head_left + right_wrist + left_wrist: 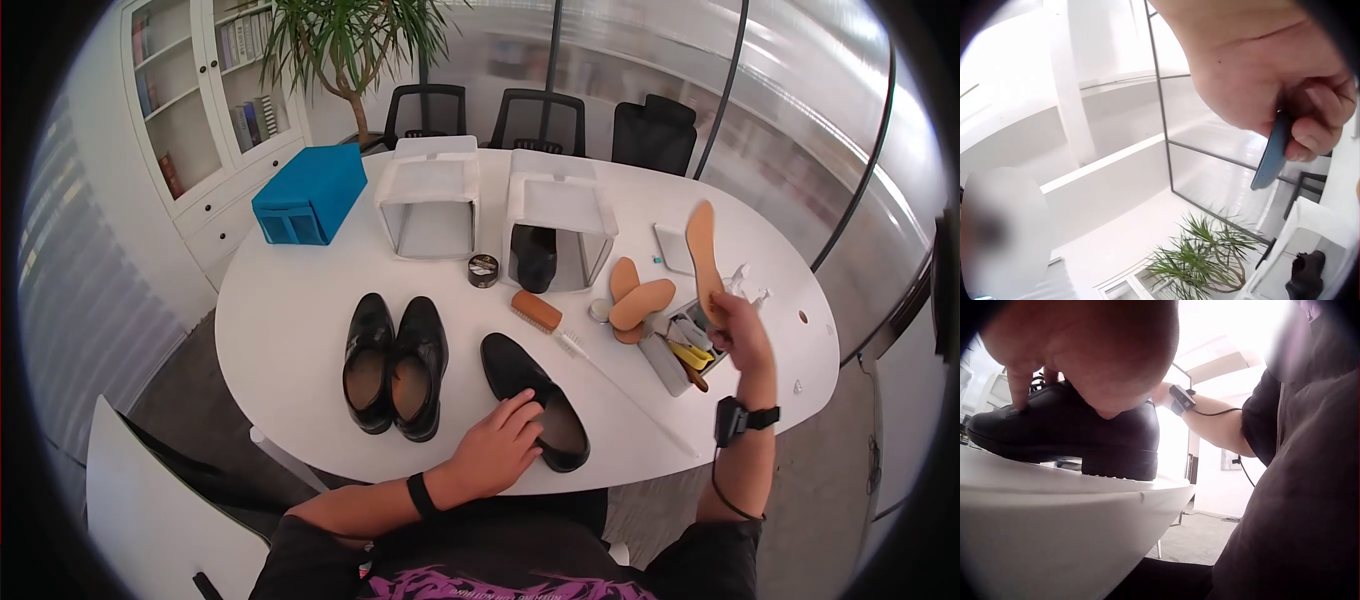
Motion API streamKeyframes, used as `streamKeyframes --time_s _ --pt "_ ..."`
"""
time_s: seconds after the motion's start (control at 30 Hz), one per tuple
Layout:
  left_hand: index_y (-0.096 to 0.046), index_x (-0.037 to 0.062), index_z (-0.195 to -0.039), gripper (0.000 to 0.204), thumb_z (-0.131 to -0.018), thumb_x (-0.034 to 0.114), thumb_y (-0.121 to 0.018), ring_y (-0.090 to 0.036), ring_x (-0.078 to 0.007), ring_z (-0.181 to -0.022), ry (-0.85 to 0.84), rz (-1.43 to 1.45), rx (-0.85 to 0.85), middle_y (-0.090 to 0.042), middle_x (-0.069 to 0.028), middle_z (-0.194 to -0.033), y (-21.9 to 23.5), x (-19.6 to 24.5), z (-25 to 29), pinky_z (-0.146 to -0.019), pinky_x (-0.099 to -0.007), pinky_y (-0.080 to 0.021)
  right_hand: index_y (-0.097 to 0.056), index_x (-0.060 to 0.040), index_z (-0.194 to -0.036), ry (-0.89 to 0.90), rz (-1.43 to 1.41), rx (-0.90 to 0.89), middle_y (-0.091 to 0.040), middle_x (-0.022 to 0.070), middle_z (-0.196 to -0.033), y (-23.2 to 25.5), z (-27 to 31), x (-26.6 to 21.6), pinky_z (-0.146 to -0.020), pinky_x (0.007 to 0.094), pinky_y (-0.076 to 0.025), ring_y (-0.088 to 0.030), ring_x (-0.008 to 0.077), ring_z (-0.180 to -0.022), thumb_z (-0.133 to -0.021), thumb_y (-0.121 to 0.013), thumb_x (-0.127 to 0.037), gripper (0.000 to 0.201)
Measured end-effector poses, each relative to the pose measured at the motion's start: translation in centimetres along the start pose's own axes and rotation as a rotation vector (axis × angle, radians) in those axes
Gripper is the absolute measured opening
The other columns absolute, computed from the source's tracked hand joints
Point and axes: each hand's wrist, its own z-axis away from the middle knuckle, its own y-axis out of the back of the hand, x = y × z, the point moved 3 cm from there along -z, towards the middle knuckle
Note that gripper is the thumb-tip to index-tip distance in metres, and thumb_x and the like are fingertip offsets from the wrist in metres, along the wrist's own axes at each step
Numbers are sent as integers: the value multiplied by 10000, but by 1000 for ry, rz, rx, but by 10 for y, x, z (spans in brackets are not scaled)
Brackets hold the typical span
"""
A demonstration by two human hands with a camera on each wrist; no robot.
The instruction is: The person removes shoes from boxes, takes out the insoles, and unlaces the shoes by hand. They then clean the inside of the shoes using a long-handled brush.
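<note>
In the head view my right hand (742, 332) pinches one end of a tan insole (704, 250) and holds it upright over the table's right side. From the right wrist, my curled fingers show around the insole (1272, 153), its blue underside visible. My left hand (497, 443) rests over a black leather shoe (515, 367), fingertips at its opening. The left wrist view shows the lace-up shoe (1119, 444) sole down near the table edge, with fingers touching its upper; the thumb is not clearly seen. Two more tan insoles (645, 303) lie crossed beside the box.
A pair of black shoes (367, 365) stands at left. Behind are two white shoe boxes (430, 180), one holding a shoe, a blue box (312, 190) and a polish tin (483, 270). A brush (537, 311), a white wand (625, 388) and a grey tool box (665, 367) lie at right.
</note>
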Motion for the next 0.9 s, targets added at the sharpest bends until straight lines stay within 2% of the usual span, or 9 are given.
streamKeyframes --time_s 0.03,0.13,0.2,0.33,0.47,0.67,0.83,0.87,0.9 --pt "-756 54 -1338 397 -1033 260 -906 -510 -370 -1709 -1 7 6 -638 -125 -1601 3 -2 2 -1210 -424 -621 -703 -121 -1083 -49 -65 24 -648 23 -835 -7 -15 13 -451 270 -308 -512 118 -540 -1205 -681 -357 267" --pt "-731 76 -1478 491 -1042 227 -902 -483 -385 -1730 -34 66 -76 -592 -143 -1670 11 -4 2 -1218 -452 -622 -776 -29 -1131 -94 148 -62 -757 81 -809 -17 -60 68 -521 318 -453 -642 165 -598 -1231 -636 -461 466" --pt "-664 112 -1643 640 -1053 193 -900 -444 -409 -1753 -11 202 -260 -525 -176 -1746 25 -7 1 -1241 -494 -614 -792 -20 -1120 -216 663 -150 -831 108 -861 -34 -46 57 -559 321 -519 -740 175 -655 -1228 -629 -458 480" --pt "-595 98 -1724 715 -1063 122 -864 -557 -448 -1670 -18 525 -341 -434 -217 -1860 78 -26 3 -1245 -497 -613 -837 27 -1152 -228 1062 -163 -865 106 -859 -43 -11 9 -622 336 -588 -819 183 -738 -1216 -659 -490 551" --pt "-748 94 -1544 514 -1046 63 -867 -703 -401 -1486 -38 396 -188 -637 -184 -1712 174 -56 2 -1213 -472 -612 -829 31 -1164 201 975 -93 -873 96 -903 -40 45 -101 -693 358 -639 -813 166 -745 -1204 -751 -410 450" --pt "-861 76 -1264 389 -913 -86 -907 -805 -358 -1228 8 127 105 -815 -143 -1403 313 -72 -8 -1016 -456 -664 -812 -71 -1223 626 641 16 -819 5 -887 16 125 -250 -603 229 -480 -746 63 -747 -1203 -787 -344 275" --pt "-874 81 -1112 324 -848 -107 -869 -815 -319 -1089 -31 -35 95 -834 -132 -1269 401 -55 -7 -890 -431 -655 -780 -72 -1259 822 873 216 -769 -29 -1001 45 212 -323 -629 205 -476 -722 33 -838 -1190 -815 -254 198" --pt "-870 81 -1106 317 -847 -101 -862 -815 -312 -1073 -30 -90 64 -834 -128 -1255 415 -51 -10 -871 -430 -653 -767 -84 -1274 850 1119 322 -724 -24 -1023 57 227 -338 -629 239 -468 -708 50 -854 -1215 -714 -452 376" --pt "-870 81 -1106 317 -847 -101 -862 -815 -312 -1073 -27 -89 69 -834 -128 -1255 427 -47 -15 -871 -430 -653 -874 -6 -1226 828 1071 236 -859 81 -902 -6 290 -371 -632 223 -534 -746 102 -736 -1157 -897 -242 247"
